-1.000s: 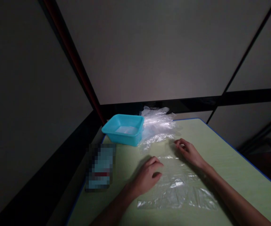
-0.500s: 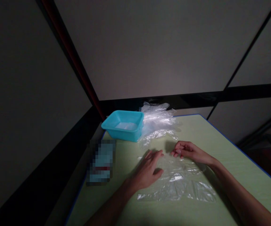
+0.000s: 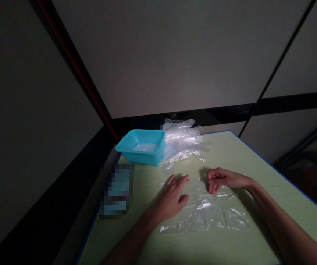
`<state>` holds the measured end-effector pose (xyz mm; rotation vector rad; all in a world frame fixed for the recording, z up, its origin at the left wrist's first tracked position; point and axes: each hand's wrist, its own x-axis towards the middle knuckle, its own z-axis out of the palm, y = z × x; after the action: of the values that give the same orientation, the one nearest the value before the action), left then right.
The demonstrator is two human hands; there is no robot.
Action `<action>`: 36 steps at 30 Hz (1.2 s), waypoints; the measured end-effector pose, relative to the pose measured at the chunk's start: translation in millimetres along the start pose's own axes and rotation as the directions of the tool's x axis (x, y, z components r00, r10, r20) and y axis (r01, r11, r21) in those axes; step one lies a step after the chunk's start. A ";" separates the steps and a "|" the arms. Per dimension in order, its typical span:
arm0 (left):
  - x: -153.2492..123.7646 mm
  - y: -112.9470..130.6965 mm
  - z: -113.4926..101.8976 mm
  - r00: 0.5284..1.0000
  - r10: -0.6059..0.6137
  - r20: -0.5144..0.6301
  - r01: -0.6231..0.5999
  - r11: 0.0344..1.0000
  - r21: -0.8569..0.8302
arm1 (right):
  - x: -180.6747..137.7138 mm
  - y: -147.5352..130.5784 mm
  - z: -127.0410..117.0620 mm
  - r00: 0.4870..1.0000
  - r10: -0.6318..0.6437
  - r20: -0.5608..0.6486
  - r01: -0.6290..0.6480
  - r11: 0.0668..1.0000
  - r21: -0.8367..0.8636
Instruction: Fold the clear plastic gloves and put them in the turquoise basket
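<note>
A thin, clear plastic sheet [image 3: 202, 215], which looks like a disposable glove, lies spread and wrinkled on the table in front of me. My left hand [image 3: 172, 197] rests on its left part, palm down, with fingers and thumb apart. Over its upper right part is my right hand [image 3: 216, 181], the fingers curled in and the thumb pressed against them. Whether a bit of plastic is caught between those fingertips is hidden. Farther back lies a pile of clear plastic gloves [image 3: 182, 141], some showing finger shapes.
Left of the pile stands a turquoise plastic basin [image 3: 144, 158] with something whitish inside. A pixelated flat item [image 3: 117, 189] lies near the left edge of the pale green table [image 3: 260, 176], which has a blue rim. Wall panels [image 3: 169, 59] rise behind.
My right hand has shifted slightly right and toward me, its fingers curling further downward. The left hand stays almost in place on the plastic. The view has turned a little.
</note>
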<state>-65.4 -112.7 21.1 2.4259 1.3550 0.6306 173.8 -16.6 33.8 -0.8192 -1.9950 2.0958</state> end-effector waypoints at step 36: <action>-12.2 9.7 -6.9 0.958 0.285 -0.029 -0.281 0.954 0.103 | 1.8 -18.2 25.0 0.913 -0.396 -0.092 0.089 0.416 -0.905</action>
<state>-67.5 -127.9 28.5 2.7288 1.0834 0.7040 155.8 -35.8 50.1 -0.7791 -2.7558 0.5337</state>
